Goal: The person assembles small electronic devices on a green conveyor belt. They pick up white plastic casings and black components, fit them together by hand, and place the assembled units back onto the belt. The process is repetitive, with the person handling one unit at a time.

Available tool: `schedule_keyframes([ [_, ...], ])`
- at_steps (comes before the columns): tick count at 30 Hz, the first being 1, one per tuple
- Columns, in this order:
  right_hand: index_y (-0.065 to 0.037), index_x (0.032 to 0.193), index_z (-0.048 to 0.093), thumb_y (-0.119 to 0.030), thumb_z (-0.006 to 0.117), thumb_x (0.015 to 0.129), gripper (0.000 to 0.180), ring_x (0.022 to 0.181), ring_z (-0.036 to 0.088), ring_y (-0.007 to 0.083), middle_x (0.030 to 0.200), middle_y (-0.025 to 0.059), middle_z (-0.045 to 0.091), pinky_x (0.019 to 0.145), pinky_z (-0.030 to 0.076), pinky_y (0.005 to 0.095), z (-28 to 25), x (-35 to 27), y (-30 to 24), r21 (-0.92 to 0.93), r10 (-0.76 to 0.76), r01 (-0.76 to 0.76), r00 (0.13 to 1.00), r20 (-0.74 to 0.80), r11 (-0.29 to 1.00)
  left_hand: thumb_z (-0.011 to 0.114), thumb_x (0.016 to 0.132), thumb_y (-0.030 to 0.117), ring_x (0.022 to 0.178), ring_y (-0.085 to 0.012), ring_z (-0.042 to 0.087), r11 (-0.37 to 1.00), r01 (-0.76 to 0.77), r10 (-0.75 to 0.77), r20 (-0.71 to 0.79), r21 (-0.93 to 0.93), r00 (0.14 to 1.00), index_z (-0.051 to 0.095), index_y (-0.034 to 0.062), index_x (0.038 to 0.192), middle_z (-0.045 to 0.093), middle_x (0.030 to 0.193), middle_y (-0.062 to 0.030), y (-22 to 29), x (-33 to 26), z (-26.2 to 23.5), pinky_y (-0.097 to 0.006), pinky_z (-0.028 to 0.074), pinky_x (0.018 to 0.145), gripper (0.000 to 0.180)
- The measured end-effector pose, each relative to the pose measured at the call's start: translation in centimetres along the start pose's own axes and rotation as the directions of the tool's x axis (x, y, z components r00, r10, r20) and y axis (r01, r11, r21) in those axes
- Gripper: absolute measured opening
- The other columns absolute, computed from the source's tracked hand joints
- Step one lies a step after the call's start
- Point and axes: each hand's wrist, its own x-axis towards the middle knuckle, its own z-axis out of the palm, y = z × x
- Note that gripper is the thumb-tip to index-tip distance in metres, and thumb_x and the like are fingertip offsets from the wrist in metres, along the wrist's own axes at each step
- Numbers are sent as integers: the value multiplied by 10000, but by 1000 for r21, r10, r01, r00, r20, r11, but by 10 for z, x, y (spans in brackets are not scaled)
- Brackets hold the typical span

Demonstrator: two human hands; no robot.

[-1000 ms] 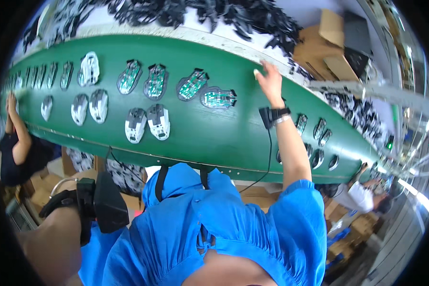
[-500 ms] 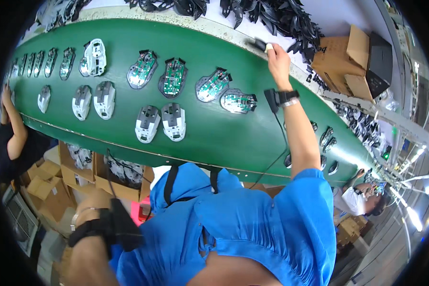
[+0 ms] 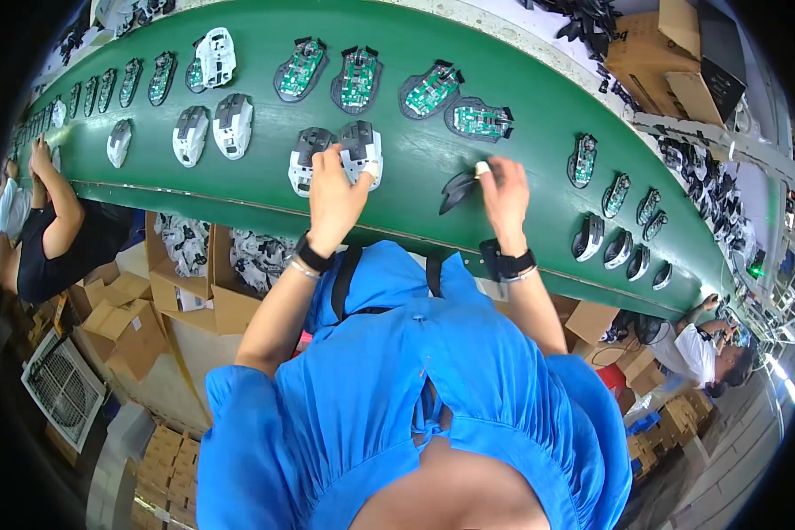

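My left hand [image 3: 334, 201] is curled over a white-and-grey mouse shell [image 3: 359, 140], thumb at its right side and fingers at its left. Close beside that shell lies another mouse shell [image 3: 305, 155], partly behind my fingers. To the right, my right hand [image 3: 505, 196] pinches a black curved plastic piece [image 3: 456, 191] low over the green surface. Thumb and index finger meet at its right end. A pale cover sits on a fingertip of each hand. Beyond them, several black mouse bases carry green circuit boards, one base [image 3: 480, 119] lying nearest my right hand.
More mouse shells [image 3: 233, 126] and boarded bases stretch left along the green bench [image 3: 265, 181]. Other mouse parts [image 3: 583, 161] lie to the right. An open carton [image 3: 658, 55] and black pieces stand at the back right. Co-workers sit at both ends; parts boxes [image 3: 212, 291] are below.
My right hand has come back from the far edge with the black piece. My left hand has risen from beside my body onto the mouse shell. The view has shifted.
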Motion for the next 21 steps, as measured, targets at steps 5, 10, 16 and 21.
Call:
schedule_keyframes([
  [5,-50,897,673,-346,729,761,329,723,681,316,775,139,695,671,528,404,26,-32,-5,26,326,-334,932,160,942,747,741,330,962,-411,543,974,34,-16,-81,223,997,373,-111,1222,510,1081,-250,9,11,31,-460,469,829,753],
  [10,-31,882,616,-96,691,767,152,600,620,136,686,50,662,572,486,294,50,-19,19,503,292,-343,939,181,793,770,642,240,1004,-379,530,966,-71,98,-97,249,990,394,-109,1240,534,1056,-232,5,34,41,-427,452,879,787],
  [16,-45,915,568,4,597,847,89,643,562,66,757,-2,625,582,444,215,-37,4,-55,852,154,-436,900,408,290,724,726,150,861,-178,625,373,432,12,470,-821,883,457,-3,1200,614,965,-86,23,29,7,-305,510,758,566],
  [21,-38,929,577,-22,642,854,100,684,573,62,769,-3,626,617,451,208,-70,11,-112,899,-12,-354,929,369,258,689,764,131,833,-142,596,119,388,67,397,-914,915,445,39,1143,587,977,-72,88,15,-18,-271,493,730,460],
])
